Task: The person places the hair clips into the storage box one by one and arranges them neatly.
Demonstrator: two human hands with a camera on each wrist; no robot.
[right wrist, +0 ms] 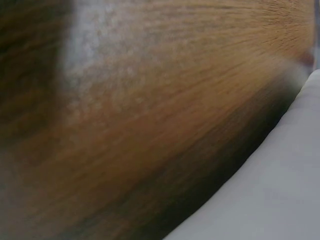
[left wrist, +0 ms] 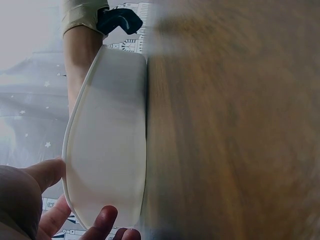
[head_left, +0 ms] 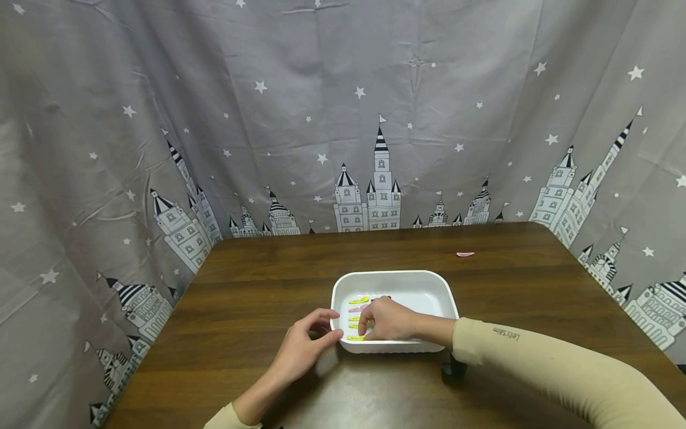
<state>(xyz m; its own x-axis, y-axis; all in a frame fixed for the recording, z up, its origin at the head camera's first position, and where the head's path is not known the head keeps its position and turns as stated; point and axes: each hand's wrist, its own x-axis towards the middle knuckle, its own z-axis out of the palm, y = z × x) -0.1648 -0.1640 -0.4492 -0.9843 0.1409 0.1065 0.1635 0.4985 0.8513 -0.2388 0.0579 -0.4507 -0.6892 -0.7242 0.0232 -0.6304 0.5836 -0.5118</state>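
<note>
A white tray holds a column of small yellow and pink hair clips along its left side. Reaching into it, my right hand bends its fingers down and pinches the end of the nearest yellow hair clip. Just left of those fingers lie a pink clip and another yellow clip; others are partly hidden by the hand. My left hand touches the tray's left front corner with loosely spread fingers. In the left wrist view, its thumb meets the rim and a fingertip rests by the outer wall.
One pink hair clip lies on the wooden table behind the tray to the right. A dark strap piece hangs below my right wrist. A grey curtain with castles and stars hangs around the table.
</note>
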